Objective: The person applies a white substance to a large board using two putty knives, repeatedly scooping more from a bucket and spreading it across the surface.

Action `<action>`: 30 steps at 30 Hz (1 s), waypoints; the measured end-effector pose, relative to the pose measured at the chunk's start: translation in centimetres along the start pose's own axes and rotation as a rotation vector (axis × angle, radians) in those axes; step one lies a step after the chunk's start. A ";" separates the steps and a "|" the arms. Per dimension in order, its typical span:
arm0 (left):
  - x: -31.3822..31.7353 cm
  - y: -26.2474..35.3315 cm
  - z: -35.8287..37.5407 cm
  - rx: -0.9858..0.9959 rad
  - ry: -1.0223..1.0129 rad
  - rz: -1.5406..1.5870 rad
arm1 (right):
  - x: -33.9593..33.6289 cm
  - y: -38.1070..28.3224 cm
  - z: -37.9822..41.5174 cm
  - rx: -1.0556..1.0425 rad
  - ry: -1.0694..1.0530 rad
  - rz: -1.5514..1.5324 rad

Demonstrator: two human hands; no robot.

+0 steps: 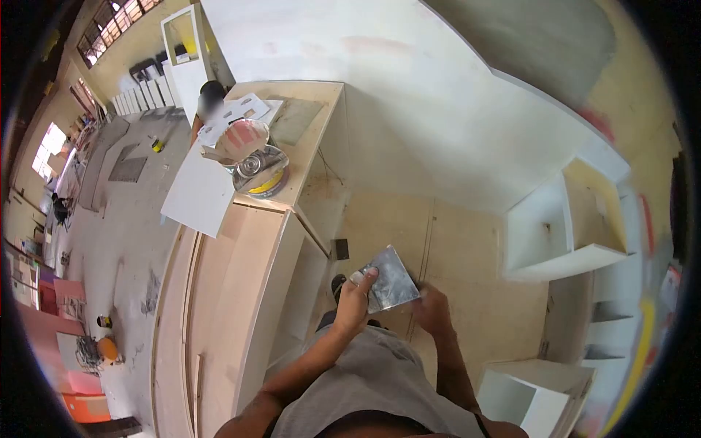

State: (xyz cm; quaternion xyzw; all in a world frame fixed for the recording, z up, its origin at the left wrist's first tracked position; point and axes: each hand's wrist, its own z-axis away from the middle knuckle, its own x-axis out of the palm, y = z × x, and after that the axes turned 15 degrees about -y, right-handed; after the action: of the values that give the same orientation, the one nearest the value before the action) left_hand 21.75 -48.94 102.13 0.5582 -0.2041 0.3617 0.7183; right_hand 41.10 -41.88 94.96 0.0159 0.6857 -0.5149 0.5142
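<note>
My left hand (353, 301) grips a grey, square flat plate (395, 282) by its left edge, thumb pressed on top. The plate's face is shiny and smeared with paler streaks, and it is held tilted in front of my waist. At its lower right corner is my right hand (432, 311), blurred, its fingers curled in right by the plate's edge. What those fingers hold, if anything, I cannot make out. A small dark block (341, 249) lies on the tan floor panel (467, 241) just beyond the plate.
To my left stands a long wooden cabinet (252, 241). On its top sit an opened can (264, 179), a white board (198, 191) and cut white pieces (248, 107). Another person (212, 98) is behind it. White cabinet boxes (537, 226) stand at right, a tall white panel (409, 95) ahead.
</note>
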 end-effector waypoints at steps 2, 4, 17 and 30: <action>0.0 -0.6 0.5 0.010 0.003 -0.027 | -1.3 -1.5 1.5 0.112 0.152 -0.294; -0.6 -1.2 1.0 -0.116 -0.101 0.225 | -0.7 -2.9 1.7 0.111 0.528 -0.729; -5.2 1.7 -1.5 -0.178 -0.152 0.344 | 3.3 -7.1 -1.2 0.251 0.662 -0.755; -10.6 10.7 -4.1 -0.133 -0.201 0.225 | 7.9 -14.5 -10.0 -0.045 0.543 -0.568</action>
State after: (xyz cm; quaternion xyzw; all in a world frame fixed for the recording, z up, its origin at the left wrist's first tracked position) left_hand 6.41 -46.92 100.57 0.5164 -0.3597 0.3678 0.6845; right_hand 22.52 -45.46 98.65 -0.0500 0.7850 -0.5986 0.1515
